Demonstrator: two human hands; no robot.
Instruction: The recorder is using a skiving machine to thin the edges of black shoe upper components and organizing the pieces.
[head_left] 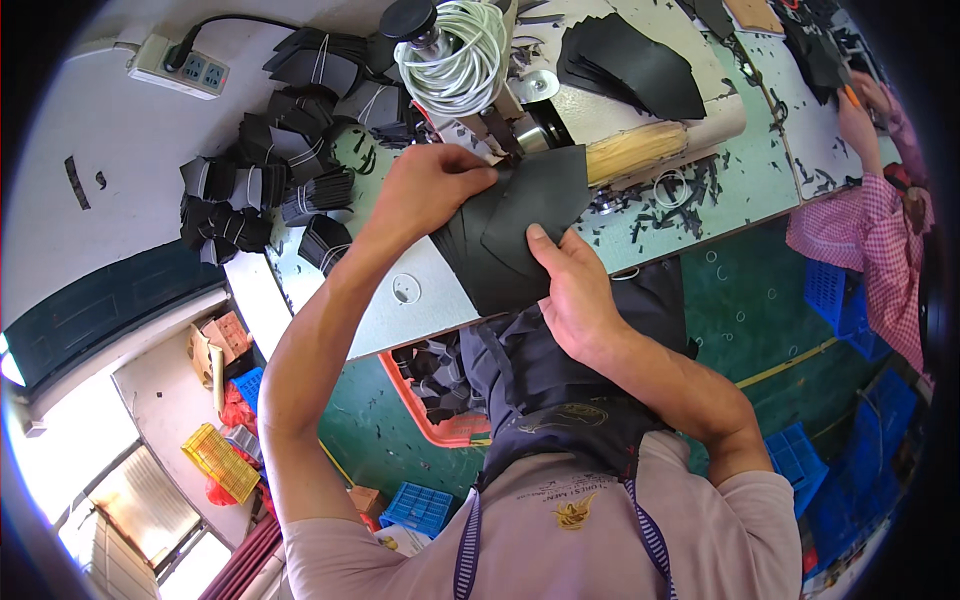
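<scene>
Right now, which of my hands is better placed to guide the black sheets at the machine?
Probably your left hand: it is at the upper part of the black sheets, close beside the machine. Your right hand sits lower, thumb on top, farther from the machine.

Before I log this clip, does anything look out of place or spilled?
Yes: black offcuts lie strewn across the pale green worktable beyond the right hand, unlike the banded bundles at left; they look like uncleared trimmings.

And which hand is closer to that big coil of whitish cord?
Left. The left hand is just below the coil in the picture, by the upper-left edge of the black pieces; the right hand is farther down and right, holding them.
</scene>
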